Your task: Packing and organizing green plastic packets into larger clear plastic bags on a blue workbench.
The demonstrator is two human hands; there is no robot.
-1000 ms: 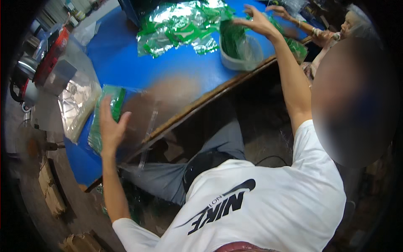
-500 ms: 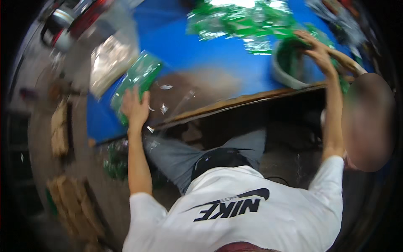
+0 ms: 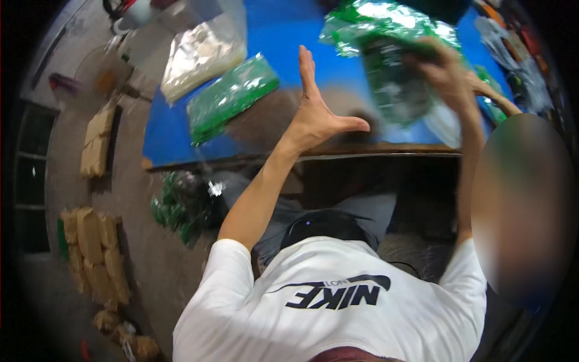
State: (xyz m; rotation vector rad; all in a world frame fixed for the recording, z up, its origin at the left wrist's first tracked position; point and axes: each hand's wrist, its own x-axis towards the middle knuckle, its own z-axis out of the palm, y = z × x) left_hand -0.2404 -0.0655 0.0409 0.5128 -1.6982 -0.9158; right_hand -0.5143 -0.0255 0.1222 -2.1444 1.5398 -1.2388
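My left hand (image 3: 316, 117) is raised over the near part of the table, fingers straight and thumb spread wide, holding nothing. Blurred by motion, my right hand (image 3: 443, 72) grips a green and clear plastic bag (image 3: 395, 87) that hangs to its left. A whitish round container (image 3: 445, 125) shows partly behind that hand. Left of my left hand lies a flat stack of green plastic bags (image 3: 232, 99). More shiny green bags (image 3: 386, 21) are heaped at the far side.
The blue table (image 3: 172, 142) has a worn brown near edge. Clear plastic sheets (image 3: 202, 57) lie at its left. Another person's forearm (image 3: 497, 99) reaches in from the right. Wrapped brown parcels (image 3: 93, 253) and a green plastic heap (image 3: 175, 208) are on the floor.
My left hand has left the green stack and moved right, now spread in the air. My right hand has come out of the round container and now holds a green plastic bag.
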